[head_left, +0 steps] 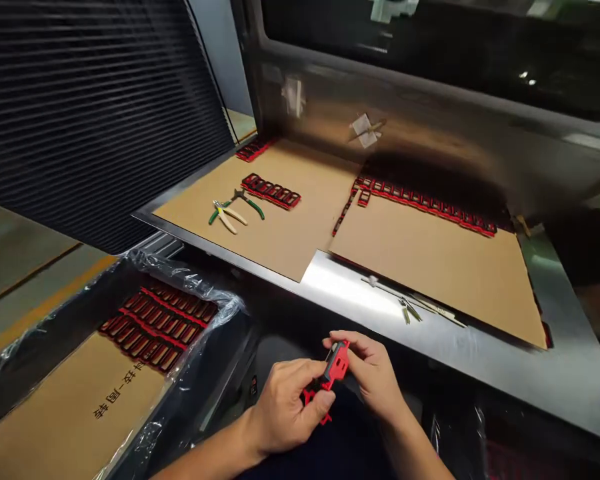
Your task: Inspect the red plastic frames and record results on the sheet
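Observation:
Both hands meet low in the middle, in front of the steel bench edge. My left hand (285, 403) is closed on a red and black plastic part (334, 368), with more red plastic showing under its fingers. My right hand (373, 373) pinches the upper end of the same part between thumb and fingertips. Rows of like red and black parts (425, 202) lie on cardboard sheets (430, 260) on the bench above the hands.
Green-handled pliers (253, 203) and cream-handled cutters (227, 217) lie on the left cardboard (275, 233) beside a short row of parts (271, 191). Thin tweezers (410, 308) rest on the steel bench (340, 287). A plastic-lined box (80, 400) at lower left holds several rows of parts.

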Action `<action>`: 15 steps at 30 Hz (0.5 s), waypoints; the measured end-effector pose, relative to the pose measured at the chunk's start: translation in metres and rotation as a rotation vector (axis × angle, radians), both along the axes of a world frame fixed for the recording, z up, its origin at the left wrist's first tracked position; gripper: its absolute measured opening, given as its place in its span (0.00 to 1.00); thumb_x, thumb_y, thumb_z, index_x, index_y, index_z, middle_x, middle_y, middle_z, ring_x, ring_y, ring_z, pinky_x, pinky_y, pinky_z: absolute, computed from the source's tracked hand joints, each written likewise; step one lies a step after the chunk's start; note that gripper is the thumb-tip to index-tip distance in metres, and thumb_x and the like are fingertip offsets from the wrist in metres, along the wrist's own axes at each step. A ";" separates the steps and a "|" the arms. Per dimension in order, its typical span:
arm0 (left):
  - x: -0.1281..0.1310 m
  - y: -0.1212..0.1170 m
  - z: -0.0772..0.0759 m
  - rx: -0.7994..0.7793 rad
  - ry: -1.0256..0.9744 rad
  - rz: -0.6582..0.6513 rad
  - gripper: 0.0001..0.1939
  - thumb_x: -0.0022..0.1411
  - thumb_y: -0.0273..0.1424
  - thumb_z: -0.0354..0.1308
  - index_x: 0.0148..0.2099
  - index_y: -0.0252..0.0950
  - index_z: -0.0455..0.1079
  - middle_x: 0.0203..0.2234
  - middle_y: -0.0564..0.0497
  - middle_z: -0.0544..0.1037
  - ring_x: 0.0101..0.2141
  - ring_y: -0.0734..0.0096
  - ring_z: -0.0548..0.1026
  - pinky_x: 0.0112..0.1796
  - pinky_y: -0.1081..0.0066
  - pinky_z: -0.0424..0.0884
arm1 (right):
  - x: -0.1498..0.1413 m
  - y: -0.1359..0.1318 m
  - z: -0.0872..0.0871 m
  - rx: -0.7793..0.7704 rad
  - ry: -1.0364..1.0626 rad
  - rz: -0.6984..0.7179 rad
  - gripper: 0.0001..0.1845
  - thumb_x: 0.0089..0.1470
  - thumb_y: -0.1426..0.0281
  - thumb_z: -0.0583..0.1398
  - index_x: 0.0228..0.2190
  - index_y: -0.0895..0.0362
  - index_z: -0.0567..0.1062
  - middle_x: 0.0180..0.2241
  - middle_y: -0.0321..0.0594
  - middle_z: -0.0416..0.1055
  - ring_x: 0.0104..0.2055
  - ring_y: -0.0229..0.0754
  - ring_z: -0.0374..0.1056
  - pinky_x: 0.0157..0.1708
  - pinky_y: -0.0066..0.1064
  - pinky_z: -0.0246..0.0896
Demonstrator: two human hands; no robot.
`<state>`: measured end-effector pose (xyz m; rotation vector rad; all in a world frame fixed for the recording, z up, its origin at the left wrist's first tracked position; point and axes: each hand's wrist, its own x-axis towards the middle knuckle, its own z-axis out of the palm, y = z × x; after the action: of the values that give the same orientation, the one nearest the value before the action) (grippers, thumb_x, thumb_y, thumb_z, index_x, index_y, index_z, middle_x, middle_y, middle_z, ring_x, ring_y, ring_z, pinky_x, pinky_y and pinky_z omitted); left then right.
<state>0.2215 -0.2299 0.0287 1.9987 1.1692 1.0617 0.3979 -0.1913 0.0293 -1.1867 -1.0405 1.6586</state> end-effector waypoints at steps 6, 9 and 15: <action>0.006 0.003 -0.002 -0.076 -0.027 -0.065 0.23 0.70 0.48 0.49 0.48 0.34 0.74 0.27 0.49 0.80 0.27 0.71 0.78 0.30 0.74 0.74 | 0.014 -0.029 -0.005 0.186 -0.181 -0.196 0.09 0.55 0.63 0.65 0.38 0.47 0.85 0.38 0.42 0.83 0.40 0.47 0.79 0.43 0.37 0.75; 0.011 0.005 -0.004 -0.120 -0.066 -0.119 0.20 0.69 0.45 0.52 0.50 0.34 0.73 0.32 0.48 0.83 0.31 0.71 0.81 0.37 0.74 0.77 | 0.023 -0.035 -0.009 0.137 -0.187 -0.245 0.09 0.54 0.64 0.66 0.38 0.47 0.85 0.38 0.41 0.83 0.40 0.47 0.79 0.42 0.36 0.75; 0.018 0.006 0.000 -0.197 -0.047 -0.146 0.13 0.65 0.38 0.59 0.47 0.36 0.76 0.35 0.47 0.85 0.33 0.69 0.83 0.38 0.73 0.79 | 0.029 -0.039 -0.017 0.016 -0.090 -0.297 0.09 0.51 0.63 0.68 0.36 0.49 0.85 0.37 0.42 0.84 0.38 0.47 0.80 0.38 0.36 0.77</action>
<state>0.2394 -0.2239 0.0285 1.8651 1.0436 0.8803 0.4274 -0.2302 0.0124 -1.3444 -0.8815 1.3745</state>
